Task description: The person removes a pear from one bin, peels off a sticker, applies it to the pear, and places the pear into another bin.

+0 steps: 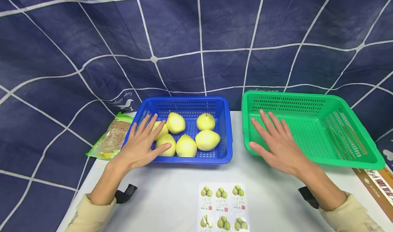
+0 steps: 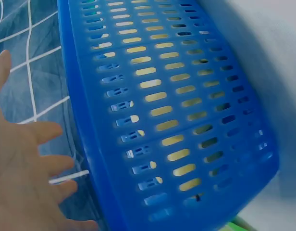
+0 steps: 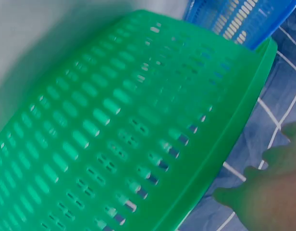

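Observation:
My left hand (image 1: 139, 145), fingers spread and straight, is over the left front corner of a blue basket (image 1: 225, 129). Several yellow-green pears (image 1: 186, 146) lie in that basket, one partly hidden behind my fingers. My right hand (image 1: 280, 143) is spread out above the left front part of a green basket (image 1: 347, 160), which has no fruit in it. Neither hand holds anything. In the left wrist view my fingers (image 2: 47, 163) show beside the blue basket's slotted wall (image 2: 153, 115). The right wrist view has blurred fingers (image 3: 263, 192) near the green basket's rim (image 3: 234, 130).
A sheet of pear stickers (image 1: 223, 204) lies on the white table (image 1: 165, 198) at the front. A clear and green plastic package (image 1: 115, 136) is left of the blue basket. Printed cardboard (image 1: 376, 187) sits under the green basket's right side. Dark blue checked cloth (image 1: 227, 30) hangs behind.

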`<state>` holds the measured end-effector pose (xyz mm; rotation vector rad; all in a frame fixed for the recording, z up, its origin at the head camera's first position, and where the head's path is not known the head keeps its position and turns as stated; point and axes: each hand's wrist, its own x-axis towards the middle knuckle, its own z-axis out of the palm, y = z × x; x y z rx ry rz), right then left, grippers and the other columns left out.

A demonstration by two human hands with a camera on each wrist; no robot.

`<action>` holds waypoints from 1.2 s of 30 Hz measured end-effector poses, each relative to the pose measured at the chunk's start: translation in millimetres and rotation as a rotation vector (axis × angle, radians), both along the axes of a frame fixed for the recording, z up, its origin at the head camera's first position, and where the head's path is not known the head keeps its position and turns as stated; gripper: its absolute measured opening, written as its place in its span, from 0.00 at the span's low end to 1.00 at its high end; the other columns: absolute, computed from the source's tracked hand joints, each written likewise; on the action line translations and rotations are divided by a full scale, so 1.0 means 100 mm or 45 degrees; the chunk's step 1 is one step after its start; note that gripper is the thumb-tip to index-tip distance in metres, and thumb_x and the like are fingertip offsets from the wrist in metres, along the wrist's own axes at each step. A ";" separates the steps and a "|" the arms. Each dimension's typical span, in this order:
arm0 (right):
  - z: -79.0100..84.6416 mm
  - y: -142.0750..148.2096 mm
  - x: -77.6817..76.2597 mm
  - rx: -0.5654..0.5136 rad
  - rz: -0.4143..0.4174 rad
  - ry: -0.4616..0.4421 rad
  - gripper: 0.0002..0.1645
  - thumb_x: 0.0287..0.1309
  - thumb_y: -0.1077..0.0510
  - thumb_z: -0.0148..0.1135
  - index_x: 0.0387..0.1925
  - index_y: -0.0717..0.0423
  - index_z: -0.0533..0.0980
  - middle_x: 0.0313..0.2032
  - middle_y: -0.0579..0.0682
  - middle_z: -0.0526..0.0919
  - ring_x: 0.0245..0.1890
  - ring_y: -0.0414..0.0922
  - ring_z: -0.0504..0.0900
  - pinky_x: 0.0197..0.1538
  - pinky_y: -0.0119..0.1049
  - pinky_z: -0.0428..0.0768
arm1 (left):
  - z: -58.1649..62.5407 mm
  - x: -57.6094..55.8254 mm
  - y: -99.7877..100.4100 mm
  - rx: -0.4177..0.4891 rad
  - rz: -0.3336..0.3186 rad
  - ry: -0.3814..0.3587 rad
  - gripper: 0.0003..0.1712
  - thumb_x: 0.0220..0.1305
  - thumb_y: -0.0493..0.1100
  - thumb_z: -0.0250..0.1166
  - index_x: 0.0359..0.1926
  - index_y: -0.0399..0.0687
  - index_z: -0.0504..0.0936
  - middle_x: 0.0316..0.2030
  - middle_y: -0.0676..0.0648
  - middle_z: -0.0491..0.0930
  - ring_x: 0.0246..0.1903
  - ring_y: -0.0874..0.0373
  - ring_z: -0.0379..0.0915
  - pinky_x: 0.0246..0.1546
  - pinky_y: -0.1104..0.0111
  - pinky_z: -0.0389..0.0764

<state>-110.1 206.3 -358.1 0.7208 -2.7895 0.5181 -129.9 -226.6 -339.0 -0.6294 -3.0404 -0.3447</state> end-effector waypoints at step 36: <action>0.10 -1.61 -0.46 -0.486 0.365 -0.717 0.35 0.64 0.47 0.65 0.67 0.58 0.68 0.45 0.49 0.81 0.39 0.45 0.81 0.43 0.38 0.80 | -0.66 0.61 -0.36 1.183 0.826 0.090 0.29 0.59 0.42 0.74 0.59 0.37 0.78 0.71 0.41 0.58 0.34 0.71 0.73 0.34 0.85 0.73</action>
